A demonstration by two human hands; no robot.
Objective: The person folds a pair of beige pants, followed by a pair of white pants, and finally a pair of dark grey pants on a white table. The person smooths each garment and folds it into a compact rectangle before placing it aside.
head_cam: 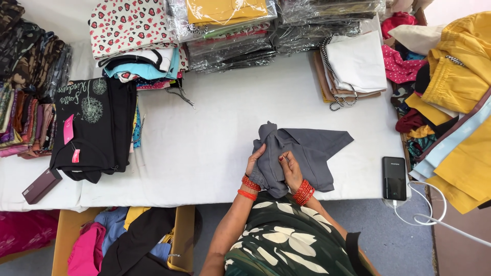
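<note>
A grey garment (312, 148) lies partly spread on the white table (220, 128), its near end bunched up at the table's front edge. My left hand (254, 161) grips the bunched left side of the grey cloth. My right hand (291, 168) pinches the same bunch from the right, thumb on top. Red bangles circle both wrists. Both hands are close together, about a palm's width apart.
A black printed garment with pink tags (94, 128) lies at the left, folded stacks (135, 41) and plastic-wrapped packs (230, 30) at the back, a beige-white pile (353, 69) behind right. A black phone (394, 178) with white cable sits at the right edge. Yellow clothes (460, 102) are heaped right; a maroon box (42, 185) lies left.
</note>
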